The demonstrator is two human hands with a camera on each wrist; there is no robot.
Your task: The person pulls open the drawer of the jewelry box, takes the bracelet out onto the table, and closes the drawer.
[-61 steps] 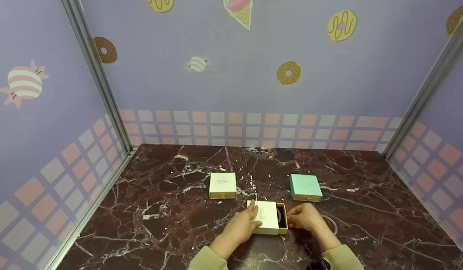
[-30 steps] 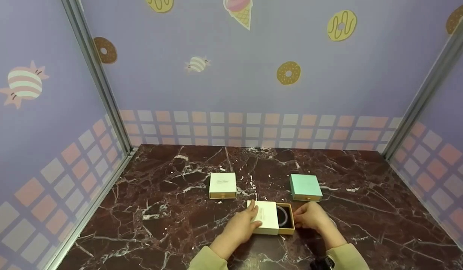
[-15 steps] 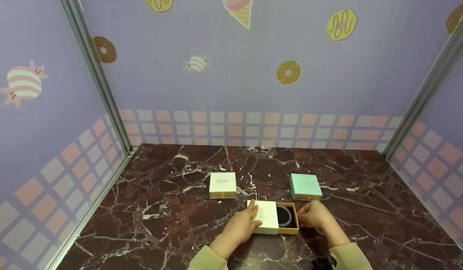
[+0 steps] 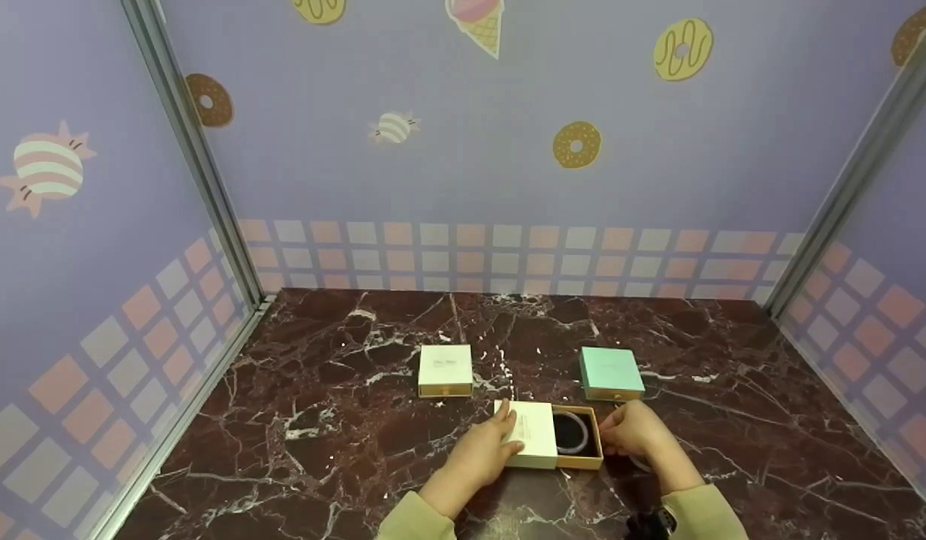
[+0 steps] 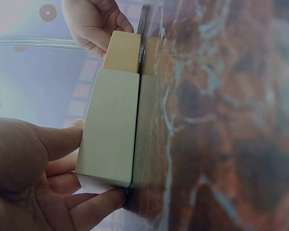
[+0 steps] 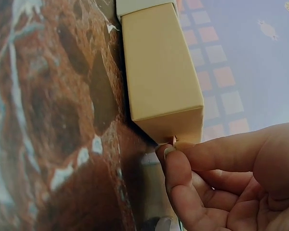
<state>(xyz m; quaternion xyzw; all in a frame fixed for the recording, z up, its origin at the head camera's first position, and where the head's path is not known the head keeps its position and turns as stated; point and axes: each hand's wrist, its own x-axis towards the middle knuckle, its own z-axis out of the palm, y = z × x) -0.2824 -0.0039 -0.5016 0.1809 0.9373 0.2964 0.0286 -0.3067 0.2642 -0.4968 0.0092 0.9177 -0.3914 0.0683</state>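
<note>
Drawing the gold drawer farther out of its white sleeve, you have bared nearly the whole of a pale ring, which lies on the drawer's dark lining near the middle of the table. Two seconds ago only a sliver of that ring showed; now most of its loop is in sight, its left edge close to the sleeve's mouth.

Your right hand has shifted to the right along with the drawer, thumb and forefinger pinching the small pull tab on its end wall. Your left hand has barely moved, its fingers wrapped around the sleeve's far end and anchoring it against the pull. The drawer remains partly seated in the sleeve, so the opening looks well along rather than complete, and the ring now appears within easy reach from above.

Behind, a second white box and a mint box sit closed and unmoved, the mint one just beyond your right hand. A faint pale arc beside your right wrist may be another ring, though the arm covers too much to be sure.
</note>
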